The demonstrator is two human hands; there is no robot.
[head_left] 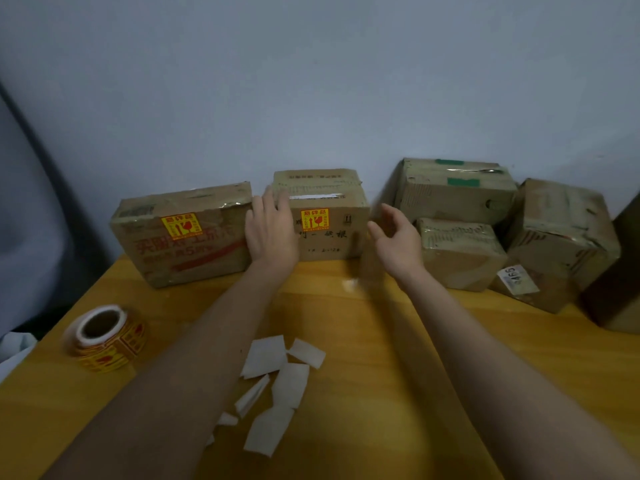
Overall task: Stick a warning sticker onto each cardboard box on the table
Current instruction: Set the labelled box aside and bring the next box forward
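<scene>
Several cardboard boxes line the wall on a yellow wooden table [381, 358]. The left box [183, 240] carries a red-and-yellow warning sticker [181, 225]. The middle box [329, 216] has one too [314, 219]. My left hand [270, 230] lies flat with straight fingers against the middle box's left side. My right hand [398, 237] hovers open just off its right side, holding nothing. Three boxes to the right show no warning sticker: a tall one at the back [453, 192], a small one in front [460, 254] and a far-right one [561, 244]. The sticker roll [107, 337] stands at front left.
Several peeled white backing papers [277, 372] lie scattered on the table between my forearms. A dark brown object [620, 271] stands at the right edge. The wall rises right behind the boxes. A dark shape fills the left beyond the table's edge.
</scene>
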